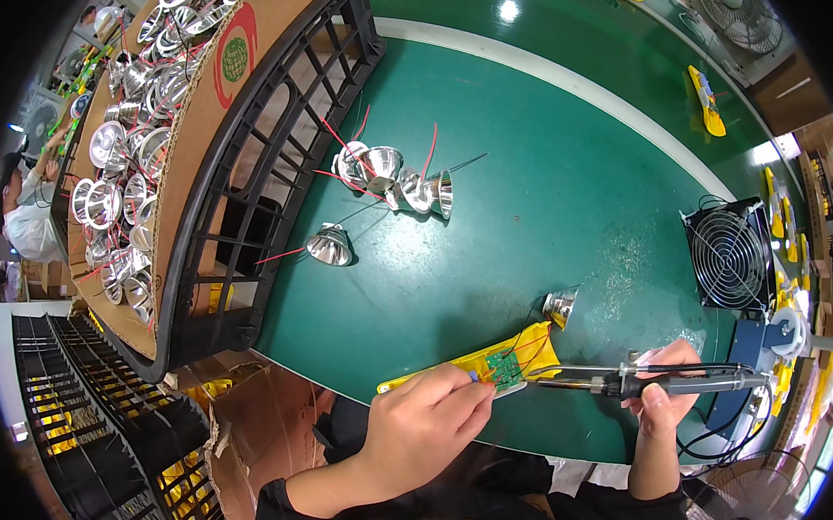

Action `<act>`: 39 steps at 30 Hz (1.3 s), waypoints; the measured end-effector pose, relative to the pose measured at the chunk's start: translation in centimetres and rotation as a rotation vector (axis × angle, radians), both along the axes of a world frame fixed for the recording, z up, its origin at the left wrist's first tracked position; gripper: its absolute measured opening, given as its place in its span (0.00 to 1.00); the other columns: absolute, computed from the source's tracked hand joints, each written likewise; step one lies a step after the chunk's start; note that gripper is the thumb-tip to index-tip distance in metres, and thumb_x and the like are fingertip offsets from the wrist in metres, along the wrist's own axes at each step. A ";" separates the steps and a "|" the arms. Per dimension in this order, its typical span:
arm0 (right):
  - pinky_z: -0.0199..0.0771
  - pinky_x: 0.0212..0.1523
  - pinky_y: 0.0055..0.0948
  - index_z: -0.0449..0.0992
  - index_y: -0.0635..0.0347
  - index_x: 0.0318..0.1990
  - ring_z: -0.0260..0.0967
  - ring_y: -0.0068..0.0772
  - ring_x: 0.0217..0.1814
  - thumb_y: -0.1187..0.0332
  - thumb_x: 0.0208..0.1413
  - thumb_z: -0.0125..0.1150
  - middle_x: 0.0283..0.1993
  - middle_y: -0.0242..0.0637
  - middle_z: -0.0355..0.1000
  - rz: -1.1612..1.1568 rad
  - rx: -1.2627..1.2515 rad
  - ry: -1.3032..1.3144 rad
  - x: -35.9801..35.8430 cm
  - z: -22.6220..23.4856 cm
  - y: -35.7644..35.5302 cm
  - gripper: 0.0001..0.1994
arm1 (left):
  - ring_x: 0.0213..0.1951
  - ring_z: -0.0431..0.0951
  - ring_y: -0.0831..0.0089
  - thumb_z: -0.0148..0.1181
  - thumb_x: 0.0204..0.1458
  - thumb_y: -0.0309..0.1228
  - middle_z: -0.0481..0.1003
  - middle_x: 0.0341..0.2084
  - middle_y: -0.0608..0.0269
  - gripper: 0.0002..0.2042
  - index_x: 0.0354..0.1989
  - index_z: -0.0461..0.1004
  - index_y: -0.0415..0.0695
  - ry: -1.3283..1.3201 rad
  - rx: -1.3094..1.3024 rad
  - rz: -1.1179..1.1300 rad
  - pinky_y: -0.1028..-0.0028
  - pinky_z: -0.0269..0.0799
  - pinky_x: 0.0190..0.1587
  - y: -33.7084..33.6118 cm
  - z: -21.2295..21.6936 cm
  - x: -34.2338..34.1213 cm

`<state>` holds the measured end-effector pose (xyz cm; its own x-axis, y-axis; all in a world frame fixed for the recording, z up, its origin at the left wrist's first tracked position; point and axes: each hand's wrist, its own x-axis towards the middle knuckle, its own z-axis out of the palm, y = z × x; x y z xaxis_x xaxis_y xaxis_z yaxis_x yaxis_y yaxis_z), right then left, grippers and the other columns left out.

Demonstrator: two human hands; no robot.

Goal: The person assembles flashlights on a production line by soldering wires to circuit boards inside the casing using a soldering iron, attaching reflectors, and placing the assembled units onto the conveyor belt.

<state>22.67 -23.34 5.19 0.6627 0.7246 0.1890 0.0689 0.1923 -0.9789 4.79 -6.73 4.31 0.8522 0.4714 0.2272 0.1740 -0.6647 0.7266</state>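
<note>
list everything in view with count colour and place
table: one, green, centre
housing: one, yellow, lower centre
board: one, green, in housing
soldering iron: one, grey, right of board
loose reflectors: about six, silver, on table
box: one, brown, upper left
boxed reflectors: many, silver, inside box
crate: one, black, holding box
other crates: at least two, black, lower left
small fan: one, black, right
device: one, blue, below small fan
large fan: one, pale, upper right
parts: several, yellow, right side
co-worker: at least one, pale top, far left
left hand: one, bare, at board
right hand: one, bare, gripping soldering iron
</note>
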 end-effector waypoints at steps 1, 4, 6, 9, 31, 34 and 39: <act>0.61 0.12 0.15 0.63 0.71 0.27 0.57 0.17 0.11 0.71 0.42 0.57 0.16 0.34 0.61 -0.029 0.019 0.025 0.1 0.2 -0.1 0.11 | 0.19 0.70 0.75 0.62 0.34 0.24 0.67 0.20 0.69 0.05 0.21 0.73 0.44 0.003 0.007 0.005 0.78 0.67 0.18 0.0 0.1 0.0; 0.60 0.11 0.14 0.63 0.71 0.28 0.55 0.15 0.10 0.69 0.43 0.58 0.16 0.33 0.60 -0.068 0.049 0.004 0.4 0.1 -0.3 0.13 | 0.18 0.71 0.75 0.62 0.34 0.25 0.67 0.20 0.69 0.05 0.21 0.73 0.44 0.003 0.020 0.021 0.78 0.67 0.18 -0.2 0.2 0.0; 0.60 0.11 0.14 0.63 0.71 0.28 0.55 0.15 0.11 0.69 0.44 0.57 0.17 0.34 0.60 -0.067 0.043 -0.002 0.6 0.3 -0.4 0.13 | 0.18 0.71 0.75 0.62 0.35 0.25 0.67 0.20 0.69 0.05 0.22 0.73 0.44 -0.002 0.026 0.028 0.78 0.67 0.18 -0.3 0.2 0.0; 0.61 0.11 0.14 0.63 0.70 0.27 0.56 0.16 0.10 0.70 0.44 0.57 0.17 0.34 0.61 -0.058 0.036 -0.011 0.6 0.3 -0.3 0.12 | 0.19 0.71 0.75 0.62 0.34 0.24 0.67 0.19 0.68 0.05 0.22 0.73 0.43 0.003 0.050 0.017 0.78 0.67 0.18 -0.1 0.0 0.0; 0.57 0.10 0.12 0.63 0.65 0.30 0.59 0.16 0.13 0.70 0.46 0.54 0.19 0.33 0.62 -0.363 0.233 0.097 3.1 2.1 -1.6 0.09 | 0.24 0.71 0.67 0.65 0.29 0.35 0.70 0.23 0.59 0.19 0.33 0.73 0.41 0.195 0.283 -0.033 0.72 0.68 0.28 2.9 2.8 1.5; 0.54 0.10 0.11 0.62 0.64 0.30 0.58 0.14 0.13 0.67 0.47 0.55 0.20 0.32 0.62 -0.498 0.344 0.039 4.5 2.1 -2.3 0.11 | 0.20 0.71 0.66 0.64 0.31 0.35 0.69 0.19 0.57 0.17 0.31 0.74 0.40 0.156 0.297 0.036 0.72 0.68 0.24 5.6 6.2 7.5; 0.53 0.09 0.11 0.59 0.64 0.29 0.53 0.14 0.10 0.65 0.46 0.54 0.23 0.34 0.59 -0.729 0.262 -0.018 5.8 0.5 -3.2 0.13 | 0.25 0.74 0.60 0.60 0.32 0.41 0.73 0.19 0.52 0.18 0.25 0.74 0.38 0.158 0.284 0.144 0.67 0.69 0.29 13.3 9.6 25.3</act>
